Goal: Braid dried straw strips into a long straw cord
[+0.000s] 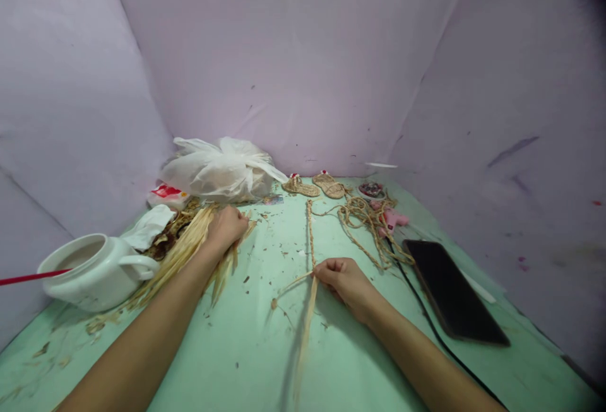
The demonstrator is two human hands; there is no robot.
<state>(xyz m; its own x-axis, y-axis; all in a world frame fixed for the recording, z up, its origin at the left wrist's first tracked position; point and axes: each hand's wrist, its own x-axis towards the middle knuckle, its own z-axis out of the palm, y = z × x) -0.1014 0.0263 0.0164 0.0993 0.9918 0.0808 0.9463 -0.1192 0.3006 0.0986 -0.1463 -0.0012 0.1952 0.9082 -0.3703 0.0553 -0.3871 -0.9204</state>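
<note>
My right hand [345, 282] pinches a braided straw cord [310, 235] between thumb and fingers. Above the pinch the braid runs straight toward the back of the table. Loose strands [307, 330] hang from it toward me, and one thin strand points off to the left. My left hand [228, 226] is closed, fingers curled down at the top of a bundle of pale dried straw strips [189, 248]. Strip ends poke out beside its knuckles; its fingertips are hidden.
On the left stands a white pot [95, 273] with a red stick; behind it lies a white plastic bag [222, 169]. Small woven sandals [329, 185] rest near the back wall. To the right are coiled braid [362, 216], a pink glue gun [392, 219] with black cable, and a phone [449, 289].
</note>
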